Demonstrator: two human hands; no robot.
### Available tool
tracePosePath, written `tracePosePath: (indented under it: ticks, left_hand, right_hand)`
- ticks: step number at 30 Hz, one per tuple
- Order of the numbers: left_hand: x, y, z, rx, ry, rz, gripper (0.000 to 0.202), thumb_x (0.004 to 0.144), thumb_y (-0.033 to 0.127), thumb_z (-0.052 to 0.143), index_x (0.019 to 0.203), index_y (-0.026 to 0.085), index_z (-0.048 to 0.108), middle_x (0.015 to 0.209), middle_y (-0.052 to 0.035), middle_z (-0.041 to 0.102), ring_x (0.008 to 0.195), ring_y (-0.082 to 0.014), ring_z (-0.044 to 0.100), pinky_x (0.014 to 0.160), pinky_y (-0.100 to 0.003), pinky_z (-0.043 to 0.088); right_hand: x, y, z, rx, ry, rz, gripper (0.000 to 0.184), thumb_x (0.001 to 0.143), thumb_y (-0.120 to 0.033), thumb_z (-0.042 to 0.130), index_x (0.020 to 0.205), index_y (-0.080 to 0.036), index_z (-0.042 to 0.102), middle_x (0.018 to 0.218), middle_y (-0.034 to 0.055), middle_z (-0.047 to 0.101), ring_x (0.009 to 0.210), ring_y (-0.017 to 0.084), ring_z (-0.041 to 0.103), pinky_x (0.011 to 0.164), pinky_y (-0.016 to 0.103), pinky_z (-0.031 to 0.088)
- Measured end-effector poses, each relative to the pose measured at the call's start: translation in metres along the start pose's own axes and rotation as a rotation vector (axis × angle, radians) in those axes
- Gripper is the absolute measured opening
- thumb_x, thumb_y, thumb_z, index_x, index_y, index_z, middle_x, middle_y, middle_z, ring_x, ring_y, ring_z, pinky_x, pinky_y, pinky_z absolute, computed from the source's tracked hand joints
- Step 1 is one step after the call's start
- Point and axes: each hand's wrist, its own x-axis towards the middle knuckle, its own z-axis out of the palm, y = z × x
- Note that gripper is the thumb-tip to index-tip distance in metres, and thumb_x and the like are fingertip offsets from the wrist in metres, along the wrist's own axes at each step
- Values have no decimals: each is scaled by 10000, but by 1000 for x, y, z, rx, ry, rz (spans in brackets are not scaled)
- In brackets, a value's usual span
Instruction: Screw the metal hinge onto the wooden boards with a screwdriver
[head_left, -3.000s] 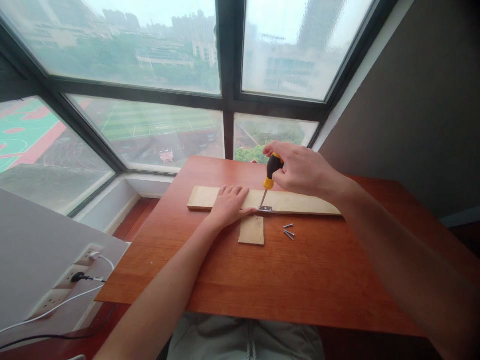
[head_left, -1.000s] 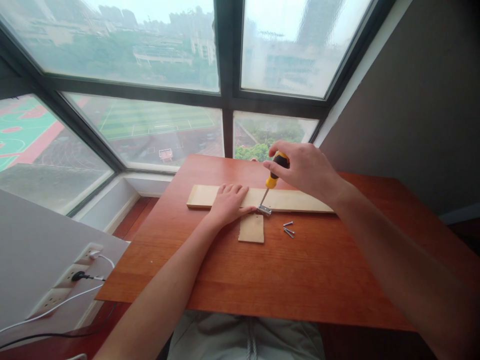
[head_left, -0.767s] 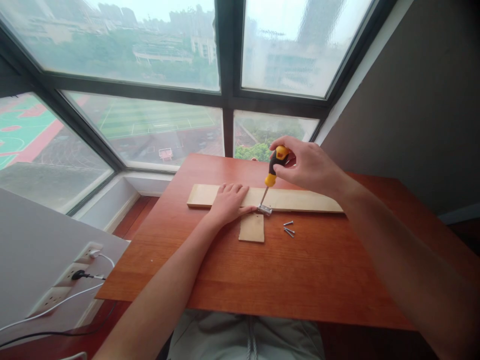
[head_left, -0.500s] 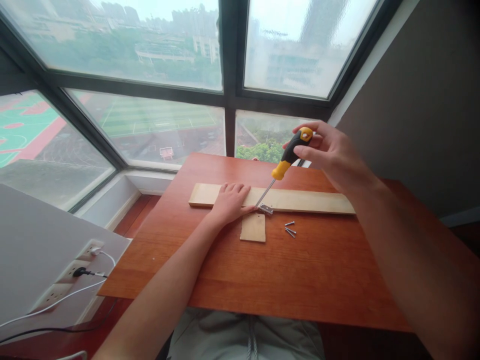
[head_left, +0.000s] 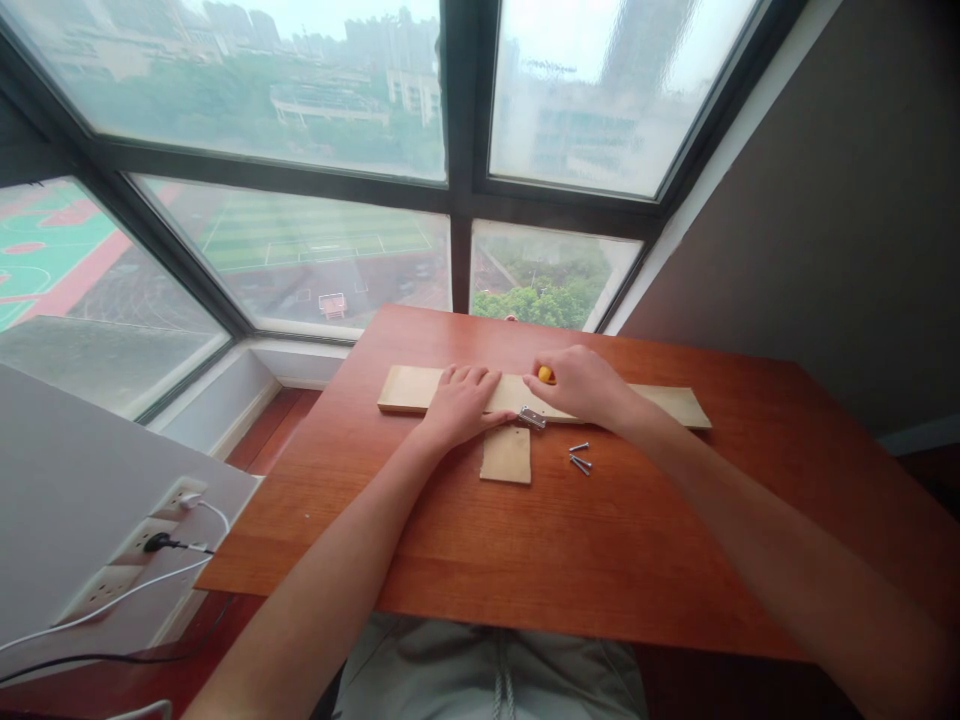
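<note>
A long, pale wooden board (head_left: 405,390) lies across the table. My left hand (head_left: 459,405) grips it from above, fingers over its far side and thumb along its near edge. The thumb tip reaches a small metal hinge (head_left: 532,418) at that edge. My right hand (head_left: 585,388) is closed over the board, wrapped round a screwdriver (head_left: 546,374). Only a yellow bit of the handle shows; the shaft and tip are hidden. A small square wooden piece (head_left: 506,457) lies just in front of the hinge. Several loose screws (head_left: 580,460) rest to its right.
The reddish-brown table (head_left: 420,560) stands against large windows (head_left: 315,240). Wall sockets (head_left: 142,545) with plugs and cables are at the lower left, beside the table. A grey wall (head_left: 787,230) rises on the right. My lap is below the near edge.
My right hand has come down and left with the screwdriver, from above the table to the board. The screwdriver's tip has left the hinge. My left hand has stayed put.
</note>
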Motion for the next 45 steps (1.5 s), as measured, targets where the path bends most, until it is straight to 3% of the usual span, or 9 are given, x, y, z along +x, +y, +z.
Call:
tracePosePath:
  ticks: [2, 6, 10, 15, 22, 33, 38, 42, 45]
  left_hand:
    - [0, 0, 1, -5, 0, 0, 656, 866, 679, 517, 1327, 212, 527, 1283, -145, 592, 1187, -315, 522, 1055, -450, 294]
    - [-1, 0, 1, -1, 7, 1, 629, 887, 661, 496, 1323, 209, 530, 1283, -143, 591, 1193, -310, 517, 1053, -447, 297]
    - [-1, 1, -1, 8, -1, 0, 593, 916, 632, 460, 1319, 203, 532, 1287, -148, 595, 1187, -308, 516, 1051, -454, 300]
    - [0, 1, -2, 1, -5, 1, 590, 916, 626, 465, 1320, 201, 531, 1286, -150, 596, 1190, -313, 516, 1050, -458, 299]
    - [-1, 0, -1, -19, 4, 5, 592, 904, 633, 485, 1317, 211, 528, 1282, -146, 593, 1191, -311, 513, 1058, -454, 291]
    - [-1, 0, 0, -5, -7, -3, 650, 879, 659, 517, 1333, 194, 525, 1320, -156, 580, 1217, -316, 511, 1075, -467, 298]
    - [2, 10, -5, -71, 96, 33, 570, 899, 591, 547, 1304, 190, 563, 1356, -154, 569, 1269, -317, 494, 1091, -475, 306]
    - [4, 28, -10, -291, 130, 71, 306, 893, 498, 615, 1005, 222, 685, 1026, -70, 708, 992, -234, 638, 900, -358, 452]
    - [4, 38, -10, -430, 161, 51, 228, 905, 424, 612, 835, 218, 680, 851, -32, 710, 823, -184, 643, 763, -300, 468]
  right_hand:
    - [2, 0, 19, -198, -102, 30, 323, 909, -413, 483, 845, -190, 708, 879, 111, 734, 821, 253, 669, 651, 322, 432]
    - [5, 2, 45, -257, -179, 43, 388, 919, -459, 468, 894, -181, 738, 924, 148, 743, 830, 285, 694, 643, 327, 443]
    - [6, 3, 53, -277, -231, 17, 357, 934, -406, 464, 905, -187, 743, 950, 145, 749, 849, 271, 703, 666, 315, 446]
    - [8, -1, 50, -284, -248, -42, 270, 912, -354, 528, 931, -186, 739, 956, 152, 752, 849, 267, 701, 658, 309, 434]
    - [12, -3, 28, -255, -184, -77, 219, 886, -304, 548, 910, -184, 730, 965, 146, 749, 859, 271, 678, 635, 313, 395]
    - [0, 17, 18, -129, -109, -46, 208, 877, -302, 540, 834, -192, 711, 854, 85, 747, 769, 204, 654, 589, 281, 336]
    - [-4, 24, 18, -67, -67, 0, 229, 890, -331, 533, 856, -194, 713, 846, 66, 752, 770, 192, 662, 619, 267, 371]
    - [-3, 23, 18, -34, -28, 47, 229, 883, -344, 545, 867, -191, 715, 852, 64, 753, 788, 197, 666, 641, 265, 388]
    - [-3, 18, 19, -10, -12, 66, 230, 879, -343, 550, 870, -185, 717, 852, 63, 752, 792, 192, 665, 645, 261, 391]
